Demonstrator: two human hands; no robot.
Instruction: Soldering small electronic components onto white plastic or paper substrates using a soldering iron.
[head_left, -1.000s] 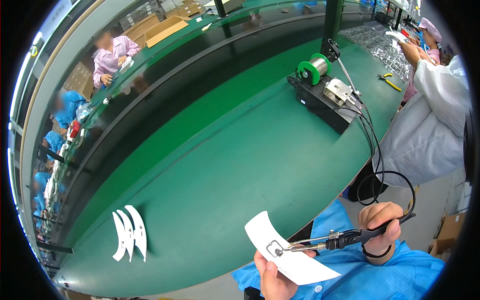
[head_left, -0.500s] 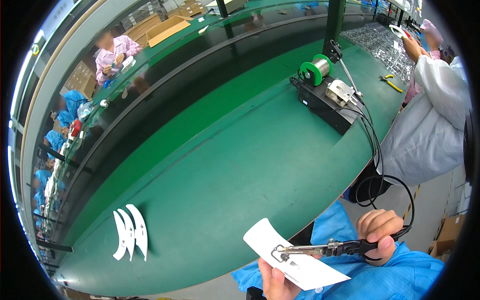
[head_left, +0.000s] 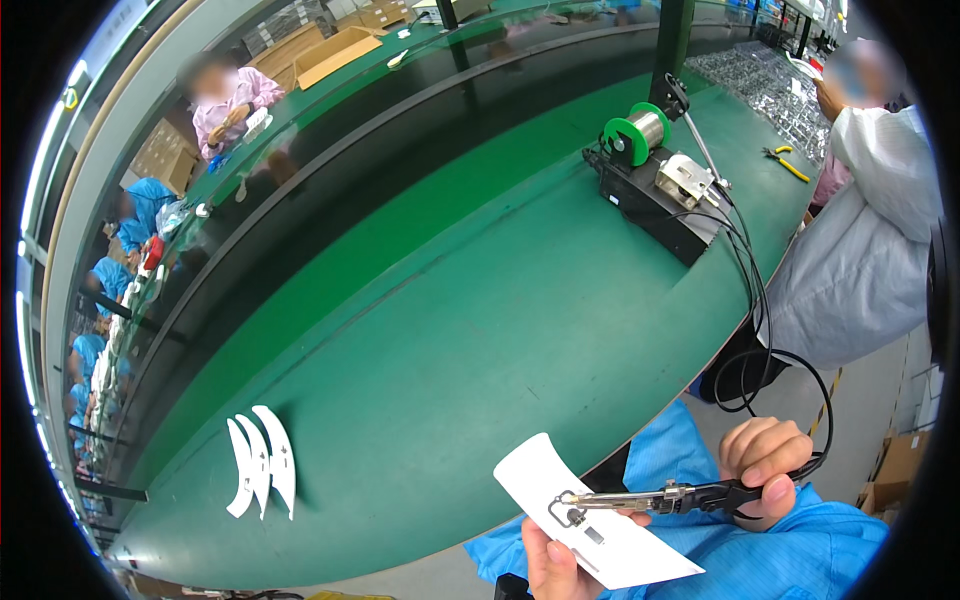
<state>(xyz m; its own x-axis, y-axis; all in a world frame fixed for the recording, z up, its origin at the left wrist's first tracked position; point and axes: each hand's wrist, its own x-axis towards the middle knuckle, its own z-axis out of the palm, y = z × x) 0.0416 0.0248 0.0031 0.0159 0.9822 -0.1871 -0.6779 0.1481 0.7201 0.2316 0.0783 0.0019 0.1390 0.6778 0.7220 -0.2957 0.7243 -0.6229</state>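
My left hand [head_left: 556, 566] is closed on the lower edge of a white curved plastic panel [head_left: 625, 555], which is tilted over the table's front edge. A black looped part and a small dark rectangle show on the panel's face. In my right hand [head_left: 768, 462] is a soldering iron [head_left: 690, 497] with a black handle and a metal shaft. Its tip points left and lies at the black looped part; whether it touches cannot be made out. A black cable runs from the handle up to the soldering unit.
A black soldering unit [head_left: 655, 215] with a green-rimmed solder wire reel [head_left: 637, 135] stands at the back right, near yellow-handled pliers [head_left: 786, 165]. Several curved white panels [head_left: 262, 465] stand on the green table [head_left: 450, 370] at left. A person in a white coat [head_left: 850, 250] is at the right.
The panel and both hands have shifted very slightly right. The small dark rectangle on the panel shows more clearly now below the iron. The co-worker in white has turned the head.
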